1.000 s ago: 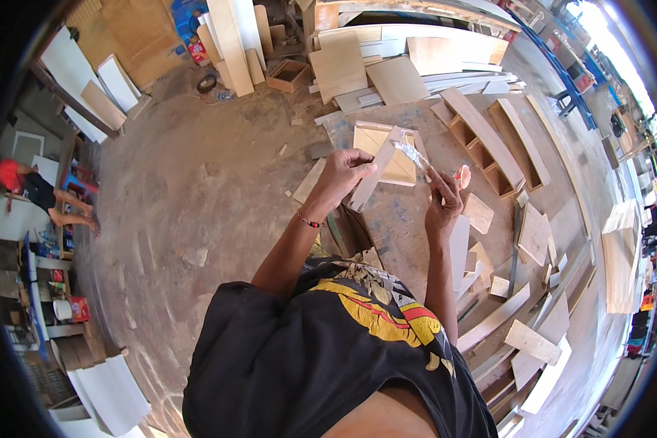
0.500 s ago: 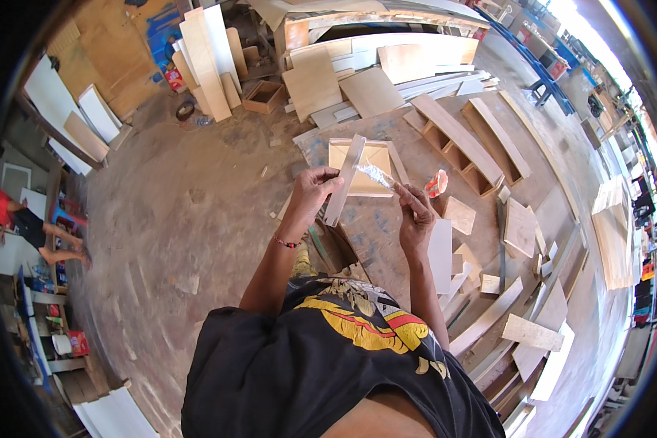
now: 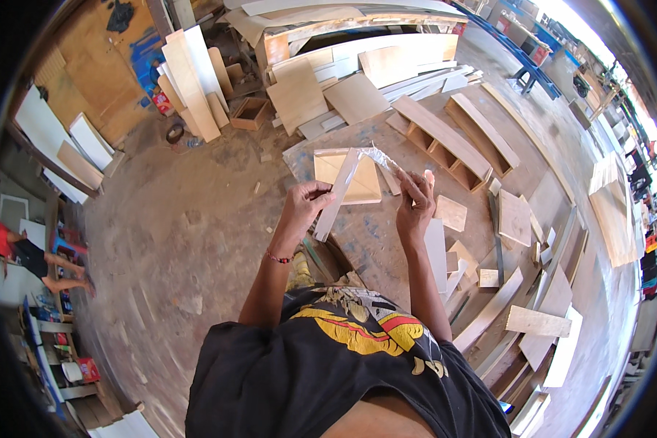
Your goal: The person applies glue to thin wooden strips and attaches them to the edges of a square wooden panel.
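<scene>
My left hand [image 3: 304, 207] pinches a narrow wooden strip [image 3: 333, 201] near its middle, holding it slanted up and away from me. In my right hand [image 3: 415, 206] is a thin applicator [image 3: 380, 157] smeared with a shiny white paste; whether it is a brush or a stick I cannot tell. Its coated end meets the strip's upper end, and white paste shows along the strip's edge. Beyond and below lies a shallow square wooden frame or panel [image 3: 365, 184] with diagonal lines. An orange-and-white cup [image 3: 429, 177] is mostly hidden behind my right hand.
Two long wooden box frames [image 3: 449, 146] lie ahead to the right. Offcuts and boards [image 3: 539, 321] litter the floor at my right. Stacked panels [image 3: 358, 98] lean at the back beside a small open wooden box [image 3: 250, 113]. Another person [image 3: 33, 255] is at far left.
The applicator has moved up to the far end of the strip, and more white paste shows there. The strip has shifted slightly nearer. My view has turned a little.
</scene>
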The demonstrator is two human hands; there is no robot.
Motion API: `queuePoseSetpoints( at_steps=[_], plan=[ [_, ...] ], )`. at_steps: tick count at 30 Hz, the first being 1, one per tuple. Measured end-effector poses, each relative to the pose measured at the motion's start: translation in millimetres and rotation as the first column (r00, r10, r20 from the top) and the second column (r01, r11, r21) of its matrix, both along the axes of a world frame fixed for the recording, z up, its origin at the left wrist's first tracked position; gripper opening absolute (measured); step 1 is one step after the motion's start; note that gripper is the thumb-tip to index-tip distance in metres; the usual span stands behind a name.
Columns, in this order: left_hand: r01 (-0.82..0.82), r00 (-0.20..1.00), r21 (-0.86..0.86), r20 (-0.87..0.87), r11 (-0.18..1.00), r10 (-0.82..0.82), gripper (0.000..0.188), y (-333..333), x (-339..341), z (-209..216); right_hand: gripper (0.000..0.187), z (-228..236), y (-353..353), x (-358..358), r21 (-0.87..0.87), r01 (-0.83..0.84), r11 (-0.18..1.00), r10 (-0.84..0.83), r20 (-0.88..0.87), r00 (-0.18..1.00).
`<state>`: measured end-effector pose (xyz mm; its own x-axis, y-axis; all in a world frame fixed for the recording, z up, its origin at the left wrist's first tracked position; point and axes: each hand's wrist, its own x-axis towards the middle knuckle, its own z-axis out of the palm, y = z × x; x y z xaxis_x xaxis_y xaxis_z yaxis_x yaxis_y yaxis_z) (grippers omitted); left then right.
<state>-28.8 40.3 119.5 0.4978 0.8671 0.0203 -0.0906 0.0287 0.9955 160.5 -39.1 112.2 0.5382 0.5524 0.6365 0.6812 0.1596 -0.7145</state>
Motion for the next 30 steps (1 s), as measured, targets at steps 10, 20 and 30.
queuePoseSetpoints(
  at_steps=[10, 20, 30],
  plan=[
    [-0.009, 1.000, -0.012, 0.000, 1.000, 0.009, 0.016, 0.1, 0.5, -1.6, 0.031, -4.1, -3.9, -1.0, -0.004, -0.032, 0.999, 0.032, 0.027, 0.999],
    [-0.037, 0.995, -0.144, 0.090, 0.989, 0.050, 0.015, 9.9, 3.1, -4.1, 0.028, -4.7, -22.7, -7.7, -0.040, -0.217, 0.975, 0.219, 0.059, 0.974],
    [-0.050, 0.982, -0.187, 0.172, 0.981, 0.083, 0.011, 10.4, 11.0, -5.8, 0.030, -1.2, -25.5, -6.6, 0.034, -0.220, 0.975, 0.218, 0.047, 0.975]
  ],
)
